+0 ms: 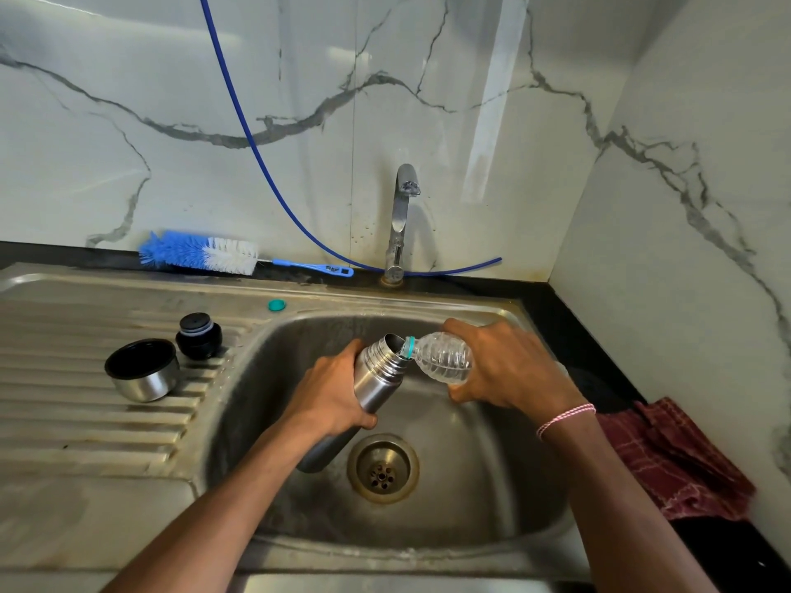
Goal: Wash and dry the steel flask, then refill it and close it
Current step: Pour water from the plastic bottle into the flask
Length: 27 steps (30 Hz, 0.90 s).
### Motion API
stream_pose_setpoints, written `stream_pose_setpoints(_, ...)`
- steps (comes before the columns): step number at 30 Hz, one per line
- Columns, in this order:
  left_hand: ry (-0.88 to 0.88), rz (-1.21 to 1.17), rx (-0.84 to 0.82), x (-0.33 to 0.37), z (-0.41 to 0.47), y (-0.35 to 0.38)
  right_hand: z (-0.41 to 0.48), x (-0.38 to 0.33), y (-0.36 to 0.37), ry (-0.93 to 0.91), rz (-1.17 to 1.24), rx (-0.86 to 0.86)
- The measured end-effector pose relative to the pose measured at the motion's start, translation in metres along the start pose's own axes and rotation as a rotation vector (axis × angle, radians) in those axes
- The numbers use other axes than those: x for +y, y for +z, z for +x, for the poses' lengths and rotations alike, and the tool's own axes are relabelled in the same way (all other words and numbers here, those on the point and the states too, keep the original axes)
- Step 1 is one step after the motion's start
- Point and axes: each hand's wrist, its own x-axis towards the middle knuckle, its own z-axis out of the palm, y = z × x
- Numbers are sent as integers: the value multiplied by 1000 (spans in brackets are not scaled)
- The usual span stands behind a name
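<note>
Steel cylindrical flask (371, 389), uncapped, tilts over the steel sink basin (492, 485), left hand (331, 393) wrapped round its body; right hand (511, 370) grips a clear plastic bottle (443, 357), its neck at the flask's mouth; steel cup lid (143, 370) and black stopper (199, 336) sit on the draining board (64, 421).

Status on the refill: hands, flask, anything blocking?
Left hand grips steel flask, tilted over sink basin. Right hand holds plastic bottle, neck at flask mouth. Stopper and cup lid off, on drainboard. Pour path unobstructed.
</note>
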Motion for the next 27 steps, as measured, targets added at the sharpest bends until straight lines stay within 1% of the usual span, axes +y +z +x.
stream_pose_setpoints(5,-16,-6,-12,1,-2,-2,2,-2,-1,-5,-15,-21)
stream_pose_setpoints(12,-10,-33,9,-1,-1,-4,0,-4,-2,-25,-30,42)
stream_pose_setpoints(27,-25,-32,-9,2,-4,-3,-1,-5,-1,-15,-50,33)
